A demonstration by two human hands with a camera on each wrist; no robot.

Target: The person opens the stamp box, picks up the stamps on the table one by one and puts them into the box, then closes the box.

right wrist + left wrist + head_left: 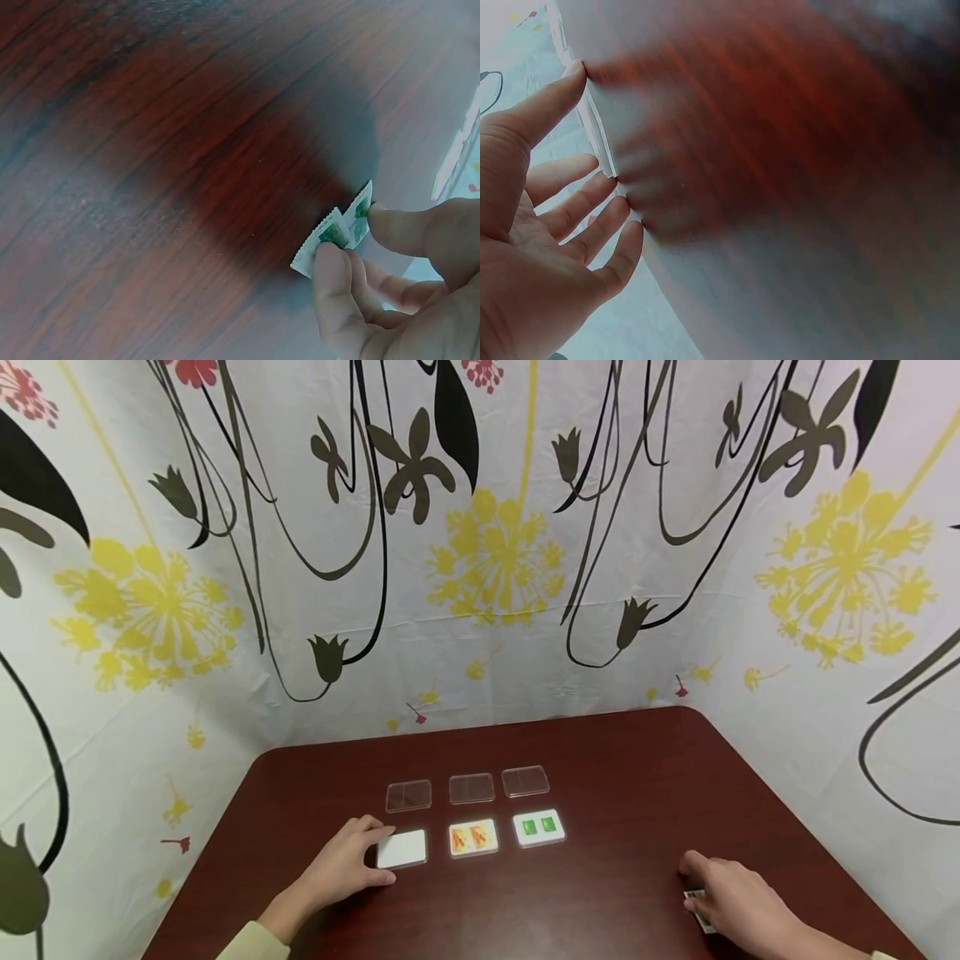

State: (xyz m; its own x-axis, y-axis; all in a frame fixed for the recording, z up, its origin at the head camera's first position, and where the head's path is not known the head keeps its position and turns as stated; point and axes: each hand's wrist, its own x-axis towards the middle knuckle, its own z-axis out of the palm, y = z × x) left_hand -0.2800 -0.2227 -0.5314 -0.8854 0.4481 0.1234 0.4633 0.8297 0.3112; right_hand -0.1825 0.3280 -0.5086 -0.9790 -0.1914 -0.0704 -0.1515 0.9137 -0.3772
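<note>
My left hand (345, 863) spans a flat white case (402, 849) at its left end. The thumb lies at the near edge and the fingers at the far edge. My right hand (738, 900) is low over the table at the right. Its thumb and fingers pinch small stamp-like papers (325, 240) with toothed edges and green prints. Two overlapping pieces show in the right wrist view. Beside the white case lie a case with two orange pictures (473, 838) and a case with two green pictures (538, 827).
Behind the cases lie clear plastic lids, at the left (408, 796), middle (472, 788) and right (525, 781). Everything rests on a dark reddish wooden table (600, 752). A flower-patterned white curtain (495, 677) surrounds its far edge and sides.
</note>
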